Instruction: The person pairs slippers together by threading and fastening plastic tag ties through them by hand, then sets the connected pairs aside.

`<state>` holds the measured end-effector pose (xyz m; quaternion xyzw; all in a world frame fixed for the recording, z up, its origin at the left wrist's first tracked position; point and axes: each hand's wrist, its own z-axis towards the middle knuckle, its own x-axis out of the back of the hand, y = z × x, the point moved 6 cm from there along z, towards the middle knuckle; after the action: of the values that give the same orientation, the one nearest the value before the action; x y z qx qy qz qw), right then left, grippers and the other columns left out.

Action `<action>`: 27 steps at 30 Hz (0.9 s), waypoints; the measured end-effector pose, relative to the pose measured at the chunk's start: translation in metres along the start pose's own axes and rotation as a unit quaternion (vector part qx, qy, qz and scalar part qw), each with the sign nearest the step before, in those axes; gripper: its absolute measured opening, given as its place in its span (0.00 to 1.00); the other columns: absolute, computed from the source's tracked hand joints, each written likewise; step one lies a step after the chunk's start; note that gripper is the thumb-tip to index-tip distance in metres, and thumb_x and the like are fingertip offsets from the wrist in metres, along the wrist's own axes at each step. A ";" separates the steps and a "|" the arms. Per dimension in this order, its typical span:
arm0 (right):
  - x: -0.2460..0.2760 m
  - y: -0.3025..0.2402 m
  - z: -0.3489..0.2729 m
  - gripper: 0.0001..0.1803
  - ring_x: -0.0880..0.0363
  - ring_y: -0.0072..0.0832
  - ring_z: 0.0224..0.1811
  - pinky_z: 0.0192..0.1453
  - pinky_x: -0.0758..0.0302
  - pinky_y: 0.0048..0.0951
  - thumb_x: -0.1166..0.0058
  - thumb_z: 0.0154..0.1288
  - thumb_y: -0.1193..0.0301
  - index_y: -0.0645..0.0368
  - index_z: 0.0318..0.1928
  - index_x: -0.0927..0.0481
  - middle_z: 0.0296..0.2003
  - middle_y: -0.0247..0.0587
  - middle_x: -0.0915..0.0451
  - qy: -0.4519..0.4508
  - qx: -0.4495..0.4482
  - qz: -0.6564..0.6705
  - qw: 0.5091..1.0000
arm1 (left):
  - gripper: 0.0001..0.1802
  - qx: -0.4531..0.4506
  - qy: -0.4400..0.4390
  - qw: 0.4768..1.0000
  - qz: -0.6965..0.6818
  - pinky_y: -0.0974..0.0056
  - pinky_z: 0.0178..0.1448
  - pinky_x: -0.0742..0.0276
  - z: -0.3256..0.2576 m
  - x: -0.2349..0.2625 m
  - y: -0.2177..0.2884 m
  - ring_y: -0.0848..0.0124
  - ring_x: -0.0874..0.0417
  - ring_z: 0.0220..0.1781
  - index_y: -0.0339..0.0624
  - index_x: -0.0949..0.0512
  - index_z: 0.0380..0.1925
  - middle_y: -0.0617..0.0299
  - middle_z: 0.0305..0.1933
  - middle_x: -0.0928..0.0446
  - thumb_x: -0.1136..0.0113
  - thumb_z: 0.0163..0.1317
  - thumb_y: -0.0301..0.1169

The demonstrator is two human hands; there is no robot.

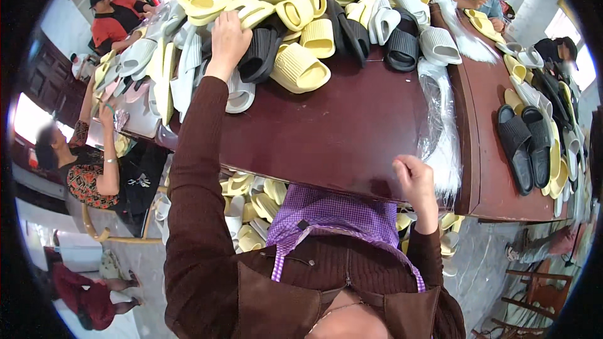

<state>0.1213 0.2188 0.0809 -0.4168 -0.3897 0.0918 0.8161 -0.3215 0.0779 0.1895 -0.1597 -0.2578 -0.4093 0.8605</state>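
My left hand (228, 44) reaches forward into a heaped pile of slippers. Its fingers are closed at the edge of a yellow slipper (252, 12), with a black slipper (256, 53) just to the right. Below the wrist, partly covered by my arm, lies a grey slipper (240, 95). A yellow slipper with a ribbed strap (300, 68) rests at the near side of the pile. My right hand (417, 183) hovers by the table's near edge, fingers curled, nothing visible in them. Beside it lies a stack of clear plastic bags (440, 129).
The dark red table (320, 132) stretches before me. More slippers (248, 207) sit beneath it. On the right-hand table (483, 157) stands a black pair (524, 147) among other slippers. Several people work around the tables; a wooden chair (540, 295) stands at the lower right.
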 end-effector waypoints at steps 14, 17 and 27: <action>0.045 -0.021 0.040 0.10 0.27 0.18 0.34 0.40 0.29 0.20 0.45 0.61 0.78 0.65 0.44 0.23 0.34 0.34 0.23 0.080 0.048 0.054 0.994 | 0.25 -0.215 -0.037 0.952 -0.215 0.47 0.60 0.34 -0.100 0.170 0.121 0.55 0.28 0.54 0.42 0.29 0.43 0.56 0.47 0.28 0.36 0.40 0.23; 0.046 -0.037 0.062 0.13 0.26 0.19 0.36 0.42 0.28 0.21 0.45 0.61 0.77 0.63 0.47 0.23 0.37 0.35 0.22 0.090 0.095 0.044 0.990 | 0.26 -0.265 -0.098 0.924 -0.258 0.46 0.62 0.36 -0.104 0.159 0.139 0.55 0.29 0.57 0.44 0.29 0.42 0.57 0.49 0.28 0.36 0.38 0.22; -0.011 0.020 0.040 0.17 0.19 0.42 0.42 0.46 0.25 0.33 0.47 0.64 0.71 0.65 0.52 0.26 0.40 0.54 0.20 -0.052 -0.017 -0.078 0.995 | 0.26 -0.203 -0.056 0.925 -0.318 0.46 0.62 0.35 -0.131 0.113 0.125 0.47 0.31 0.61 0.47 0.28 0.42 0.48 0.58 0.31 0.36 0.38 0.20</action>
<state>0.0887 0.2509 0.0735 -0.3933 -0.4640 0.0431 0.7925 -0.1222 0.0209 0.1394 -0.2628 -0.2542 -0.6953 0.6188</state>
